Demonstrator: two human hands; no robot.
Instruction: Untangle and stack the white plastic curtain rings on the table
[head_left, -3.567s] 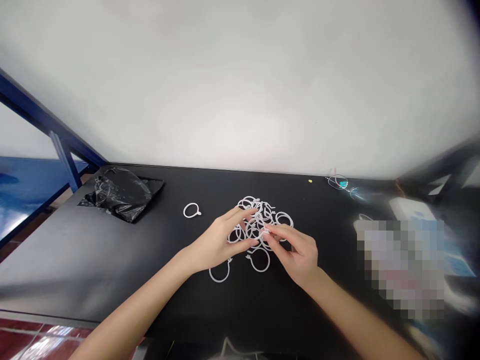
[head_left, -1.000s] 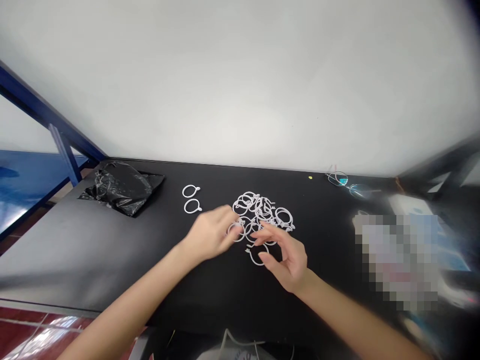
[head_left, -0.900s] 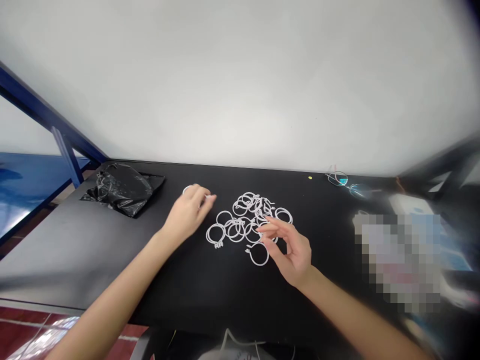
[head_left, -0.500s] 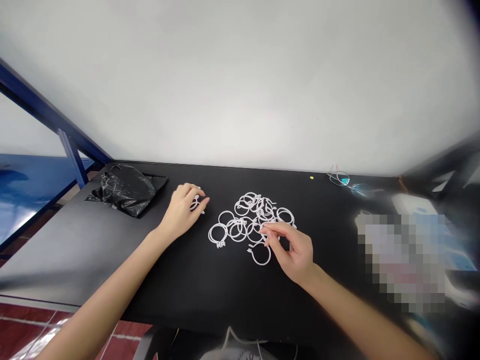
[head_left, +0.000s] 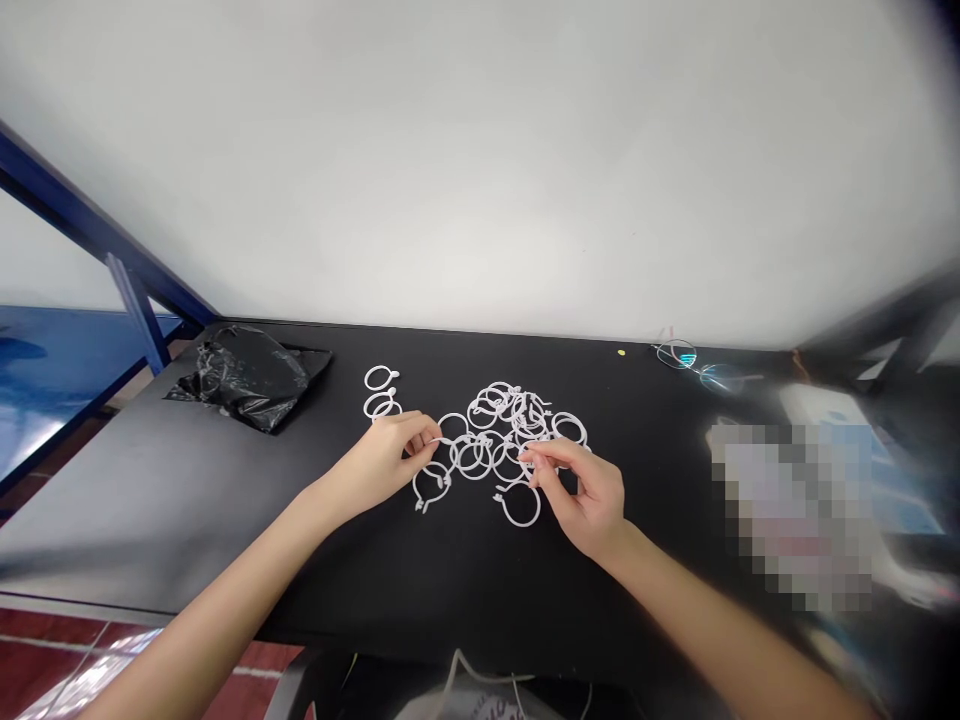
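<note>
Many thin white plastic rings, each with a small clasp, lie in a loose pile (head_left: 474,458) on the black table. At the pile's left edge my left hand (head_left: 397,450) pinches a white ring (head_left: 451,448) between thumb and fingers. My right hand (head_left: 581,490) is closed in a pinch over the pile's right side; what its fingertips hold, if anything, is hard to make out. Just below those fingertips lies an unclasped ring (head_left: 520,505). Apart from the pile, a few rings (head_left: 380,378) lie beyond my left hand, partly hidden by it.
A crumpled black plastic bag (head_left: 251,375) lies at the left on the black table (head_left: 420,590). Eyeglasses (head_left: 679,355) rest near the back wall, beside a small yellow bit (head_left: 621,352). Blurred packages (head_left: 832,420) occupy the right side. Blue metal framing (head_left: 135,305) stands at the left.
My left hand has moved right and nearer, from the separate rings to the pile's edge, and now pinches a ring there. The rings it covered are showing. My right hand has barely moved.
</note>
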